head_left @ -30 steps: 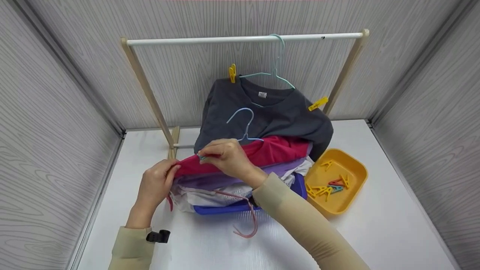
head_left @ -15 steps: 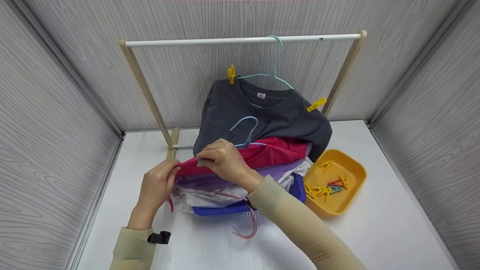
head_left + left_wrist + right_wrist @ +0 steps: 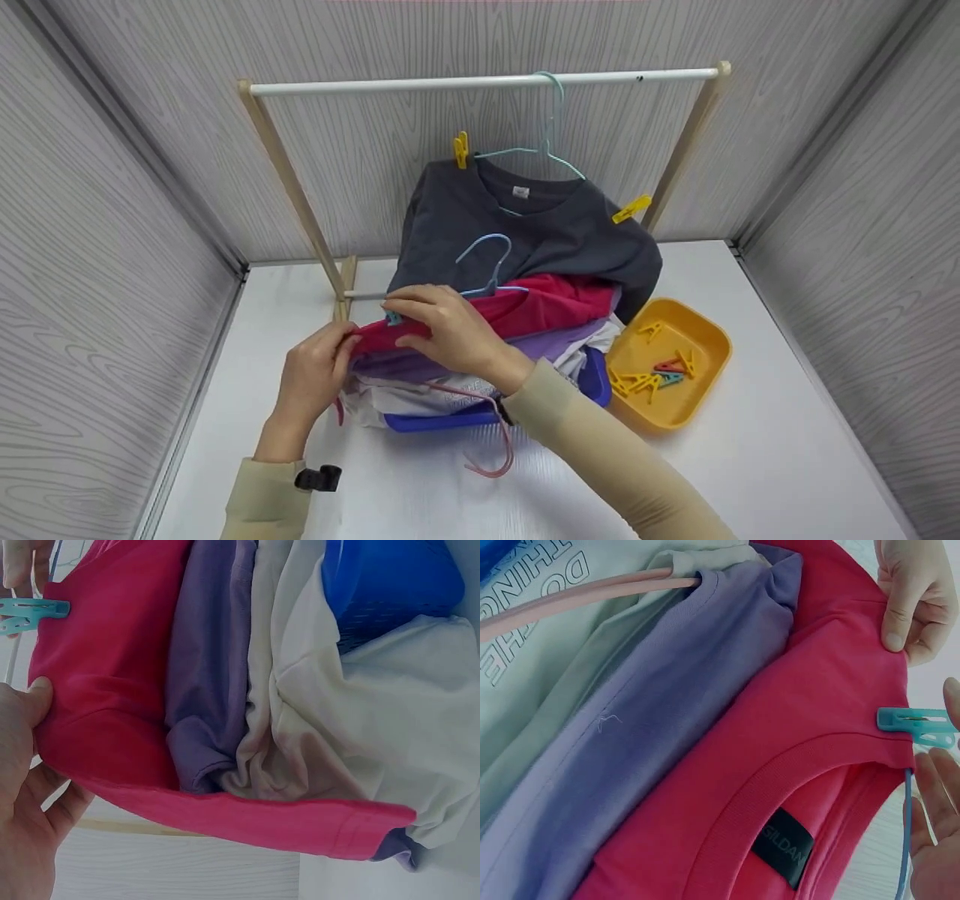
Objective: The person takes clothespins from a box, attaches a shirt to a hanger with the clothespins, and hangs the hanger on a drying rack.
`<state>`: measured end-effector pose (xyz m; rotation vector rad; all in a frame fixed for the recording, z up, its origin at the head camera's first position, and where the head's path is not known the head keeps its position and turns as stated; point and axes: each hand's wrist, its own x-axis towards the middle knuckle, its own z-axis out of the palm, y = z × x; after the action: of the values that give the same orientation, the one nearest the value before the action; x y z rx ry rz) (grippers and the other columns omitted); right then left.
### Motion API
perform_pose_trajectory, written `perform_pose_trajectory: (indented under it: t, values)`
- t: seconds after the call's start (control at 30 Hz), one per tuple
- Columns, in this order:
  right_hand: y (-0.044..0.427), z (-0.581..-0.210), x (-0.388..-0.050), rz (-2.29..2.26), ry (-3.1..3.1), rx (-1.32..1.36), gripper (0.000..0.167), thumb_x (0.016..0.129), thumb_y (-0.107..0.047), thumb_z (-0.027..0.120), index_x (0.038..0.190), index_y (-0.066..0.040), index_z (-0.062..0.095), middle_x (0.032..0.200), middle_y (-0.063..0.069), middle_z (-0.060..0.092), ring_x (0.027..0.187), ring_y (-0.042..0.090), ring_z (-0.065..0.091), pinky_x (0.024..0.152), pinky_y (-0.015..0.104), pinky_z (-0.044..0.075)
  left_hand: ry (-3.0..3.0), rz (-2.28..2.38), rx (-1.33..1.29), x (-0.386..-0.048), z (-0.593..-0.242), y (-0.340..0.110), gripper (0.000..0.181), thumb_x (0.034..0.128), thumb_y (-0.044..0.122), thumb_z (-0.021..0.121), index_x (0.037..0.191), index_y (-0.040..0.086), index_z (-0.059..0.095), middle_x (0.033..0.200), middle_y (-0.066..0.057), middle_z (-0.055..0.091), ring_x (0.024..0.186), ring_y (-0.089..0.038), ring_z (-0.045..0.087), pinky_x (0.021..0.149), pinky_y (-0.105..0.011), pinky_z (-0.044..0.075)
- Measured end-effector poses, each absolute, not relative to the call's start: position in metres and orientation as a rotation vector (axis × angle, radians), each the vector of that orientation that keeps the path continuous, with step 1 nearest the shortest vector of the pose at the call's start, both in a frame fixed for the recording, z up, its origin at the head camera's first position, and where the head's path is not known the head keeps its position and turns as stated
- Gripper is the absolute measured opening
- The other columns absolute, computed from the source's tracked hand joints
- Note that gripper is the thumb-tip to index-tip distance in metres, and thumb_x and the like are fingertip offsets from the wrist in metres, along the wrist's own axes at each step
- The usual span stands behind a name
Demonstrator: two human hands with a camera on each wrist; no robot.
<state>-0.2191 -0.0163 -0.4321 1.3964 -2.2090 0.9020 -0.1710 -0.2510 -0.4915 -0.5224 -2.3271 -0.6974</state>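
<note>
Red shirt point(image 3: 564, 300) heaped over the blue basket point(image 3: 442, 422) | looks soft, light, floppy from here; I'd pinch the shoulder | left hand point(image 3: 313, 367) pinches its edge | right hand point(image 3: 459, 330) loosely spread, teal peg point(image 3: 46, 609) alongside

My left hand point(image 3: 311, 375) pinches, thumb against fingers. My right hand point(image 3: 454, 330) sits just right of it, thumb parted from fingers; my right arm point(image 3: 600, 442) slants in from near right.
</note>
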Motion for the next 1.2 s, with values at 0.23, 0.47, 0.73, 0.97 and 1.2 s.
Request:
perform_pose_trajectory:
  t: [0.23,0.47,0.73,0.97,1.2]
  values:
    - [-0.002,-0.432,-0.215,1.022,-2.199,1.391,0.047,0.081,-0.019,0.083,0.124,-0.01,0.068,0.126,0.004,0.062,0.121,0.014,0.054,0.105,0.031,0.038,-2.337,-0.692,-0.51,-0.172,-0.492,-0.251,0.012,0.0906,0.006,0.07,0.1,-0.001,0.069,0.093,-0.014,0.07,0.086,-0.031,0.07,0.073,-0.045,0.057]
    - [0.021,-0.435,-0.213,1.158,-2.193,1.401,0.042,0.081,-0.021,0.082,0.118,-0.006,0.07,0.121,0.005,0.063,0.117,0.015,0.055,0.1,0.03,0.043,-2.36,-0.725,-0.516,-0.172,-0.492,-0.252,0.013,0.0879,0.009,0.074,0.099,0.002,0.072,0.09,-0.01,0.071,0.083,-0.028,0.069,0.073,-0.044,0.057]
    - [0.059,-0.443,-0.214,1.303,-2.238,1.413,0.036,0.083,-0.024,0.081,0.112,-0.003,0.072,0.117,0.005,0.064,0.111,0.015,0.057,0.093,0.031,0.049,-2.358,-0.769,-0.502,-0.173,-0.493,-0.251,0.013,0.0886,0.009,0.073,0.099,0.002,0.071,0.092,-0.011,0.071,0.086,-0.03,0.069,0.075,-0.046,0.056]
    - [0.104,-0.442,-0.215,1.252,-2.417,1.373,0.037,0.083,-0.027,0.081,0.114,-0.009,0.072,0.118,0.001,0.063,0.112,0.015,0.056,0.095,0.033,0.048,-2.362,-0.828,-0.473,-0.173,-0.493,-0.25,0.013,0.0882,0.008,0.073,0.098,0.0,0.071,0.093,-0.014,0.072,0.089,-0.033,0.07,0.078,-0.047,0.055]
    - [0.147,-0.442,-0.208,1.274,-2.591,1.207,0.043,0.084,-0.028,0.079,0.122,-0.011,0.068,0.127,0.0,0.059,0.121,0.017,0.052,0.101,0.04,0.045,-2.362,-0.836,-0.458,-0.173,-0.493,-0.25,0.011,0.0884,0.008,0.073,0.097,0.002,0.07,0.093,-0.013,0.071,0.089,-0.032,0.069,0.078,-0.047,0.055]
